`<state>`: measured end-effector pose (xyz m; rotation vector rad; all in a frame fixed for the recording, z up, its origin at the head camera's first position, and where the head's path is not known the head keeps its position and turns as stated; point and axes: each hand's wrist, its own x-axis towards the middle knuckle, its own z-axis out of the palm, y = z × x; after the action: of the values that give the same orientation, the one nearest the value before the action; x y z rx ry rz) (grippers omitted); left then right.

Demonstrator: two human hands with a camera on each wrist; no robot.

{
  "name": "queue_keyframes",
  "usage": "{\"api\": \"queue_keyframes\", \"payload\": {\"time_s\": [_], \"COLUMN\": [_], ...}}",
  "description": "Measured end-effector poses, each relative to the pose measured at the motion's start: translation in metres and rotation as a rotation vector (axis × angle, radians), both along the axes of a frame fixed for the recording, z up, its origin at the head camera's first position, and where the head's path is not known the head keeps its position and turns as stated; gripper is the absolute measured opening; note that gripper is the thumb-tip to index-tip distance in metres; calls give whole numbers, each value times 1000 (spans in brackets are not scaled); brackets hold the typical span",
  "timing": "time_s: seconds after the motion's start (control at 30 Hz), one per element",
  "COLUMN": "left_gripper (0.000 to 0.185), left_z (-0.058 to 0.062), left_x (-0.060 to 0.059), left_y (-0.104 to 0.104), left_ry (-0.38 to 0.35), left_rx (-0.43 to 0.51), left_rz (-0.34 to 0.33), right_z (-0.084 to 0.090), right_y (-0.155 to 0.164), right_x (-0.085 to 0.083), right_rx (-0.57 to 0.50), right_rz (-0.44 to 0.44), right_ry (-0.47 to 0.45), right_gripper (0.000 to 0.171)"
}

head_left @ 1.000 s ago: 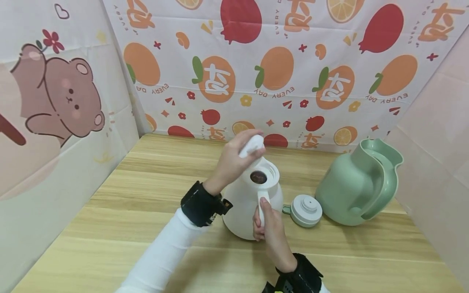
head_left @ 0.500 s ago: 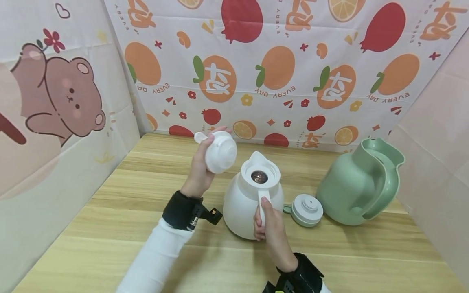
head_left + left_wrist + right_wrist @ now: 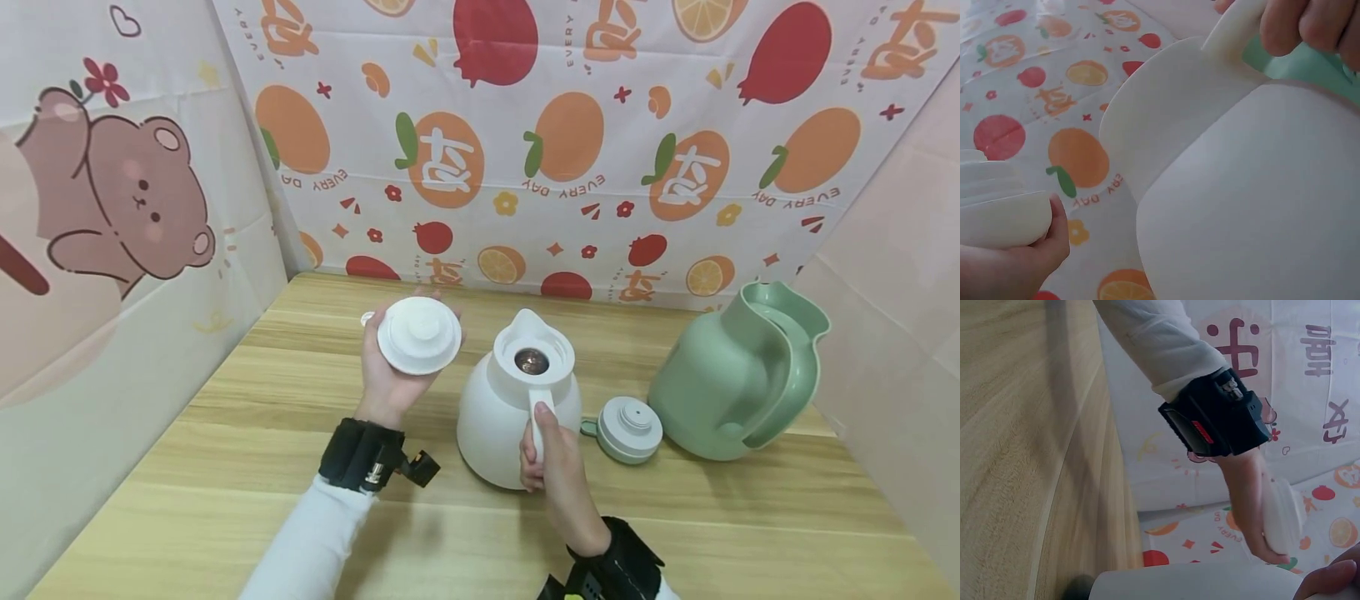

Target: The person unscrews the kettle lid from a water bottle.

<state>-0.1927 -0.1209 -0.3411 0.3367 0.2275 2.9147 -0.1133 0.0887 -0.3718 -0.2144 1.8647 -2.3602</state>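
1. Lid (image 3: 418,335): white and round, it lies underside up in the palm of the left hand (image 3: 393,367), raised above the bench (image 3: 225,467) to the left of the white jug (image 3: 517,417). The fingers curl up round its rim and cup it. In the left wrist view the lid (image 3: 997,212) shows at the left edge with the thumb against its side.
2. White jug: it stands upright on the bench, about midway between the left and right edges. Its mouth is uncovered and a dark opening shows inside the collar. The spout points toward the back edge, the handle toward the front edge.
3. Right hand (image 3: 551,467): it grips the jug's handle from the front edge side, thumb laid along the top of the handle and fingers wrapped round it. In the left wrist view these fingers (image 3: 1310,25) close over the handle at the top of the picture.
4. Green jug (image 3: 738,375): it stands near the right edge of the bench, well apart from the white jug, its mouth also uncovered.
5. Green lid (image 3: 628,429): it lies flat on the bench between the two jugs, just beside the white jug's right flank and close to the green jug's base.
6. Both wrists wear black straps over white sleeves; the left strap (image 3: 1216,415) shows clearly in the right wrist view.
7. Printed cloths hang behind the back edge and along the left edge of the bench.
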Motion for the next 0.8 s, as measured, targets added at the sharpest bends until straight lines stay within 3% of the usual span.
{"api": "queue_keyframes", "payload": {"time_s": [0.37, 0.6, 0.8], "left_gripper": [48, 50, 50], "left_z": [-32, -56, -71], "left_x": [4, 4, 6], "left_y": [-18, -29, -35], "left_ry": [-134, -189, -224], "left_rx": [181, 184, 115], "left_rz": [-20, 6, 47], "right_z": [0, -1, -1], "right_y": [0, 0, -1], "right_x": [0, 0, 0], "right_rx": [-4, -6, 0], "right_rz": [12, 3, 1], "right_ry": [3, 5, 17], "right_gripper": [54, 54, 54]}}
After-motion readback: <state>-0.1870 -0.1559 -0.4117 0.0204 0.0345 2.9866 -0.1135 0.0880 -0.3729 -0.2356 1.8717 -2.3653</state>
